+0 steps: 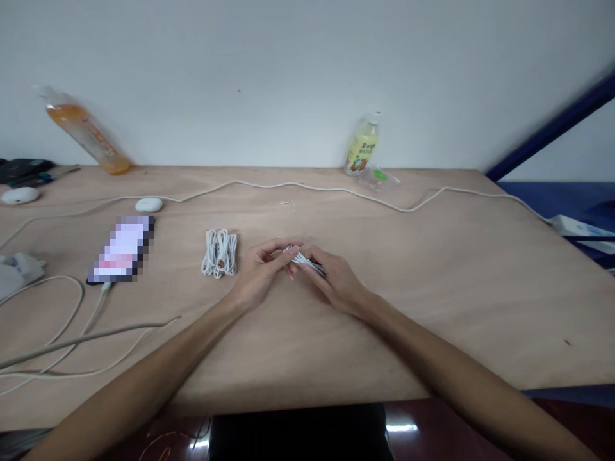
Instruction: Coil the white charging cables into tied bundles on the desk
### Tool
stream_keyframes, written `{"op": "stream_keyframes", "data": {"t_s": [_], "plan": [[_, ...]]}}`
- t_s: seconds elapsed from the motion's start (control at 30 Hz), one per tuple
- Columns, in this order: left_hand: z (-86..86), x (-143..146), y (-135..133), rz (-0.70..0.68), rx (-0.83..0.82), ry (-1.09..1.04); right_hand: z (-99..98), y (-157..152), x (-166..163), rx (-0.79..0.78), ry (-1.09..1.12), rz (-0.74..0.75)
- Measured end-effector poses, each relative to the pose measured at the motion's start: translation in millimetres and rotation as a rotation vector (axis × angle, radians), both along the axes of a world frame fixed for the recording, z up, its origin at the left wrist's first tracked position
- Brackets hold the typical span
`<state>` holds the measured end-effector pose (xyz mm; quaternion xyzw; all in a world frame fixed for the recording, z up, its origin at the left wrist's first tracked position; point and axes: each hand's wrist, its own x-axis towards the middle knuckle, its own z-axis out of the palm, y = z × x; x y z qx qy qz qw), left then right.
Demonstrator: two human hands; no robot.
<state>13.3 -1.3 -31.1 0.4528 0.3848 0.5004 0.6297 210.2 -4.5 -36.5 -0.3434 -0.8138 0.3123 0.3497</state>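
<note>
Between my two hands, over the middle of the table, is a folded bundle of thin white cable (pixel 303 258). My left hand (pixel 263 266) pinches its left end between thumb and fingers. Around the right part of the same bundle, my right hand (pixel 335 274) is closed, and its fingers hide some of the strands. Just left of my left hand lie coiled white cables (pixel 220 253), side by side on the wooden table (pixel 442 288). A small bit of white wire or tie (pixel 288 203) lies beyond my hands.
A phone (pixel 122 250) with a charging cable (pixel 98 304) lies to the left, near a white earbud case (pixel 148 205). Along the back stand an orange drink bottle (pixel 91 137) and a yellow-green bottle (pixel 362 148). One long white cord (pixel 288 185) crosses the table.
</note>
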Motion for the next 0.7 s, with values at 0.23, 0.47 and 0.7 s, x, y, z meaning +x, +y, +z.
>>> {"op": "stream_keyframes", "data": {"t_s": [0.23,0.47,0.7], "plan": [[-1.4,-1.2,1.4,-0.003,0.004,0.008,-4.4,0.1,0.1,-0.030,-0.021,-0.032],[0.8,0.0,1.5,0.016,-0.015,-0.012,-6.2,0.9,2.1,-0.018,-0.100,-0.080],[-1.1,-1.0,0.1,0.008,-0.020,0.032,-4.2,-2.1,0.9,-0.048,-0.166,-0.056]]}}
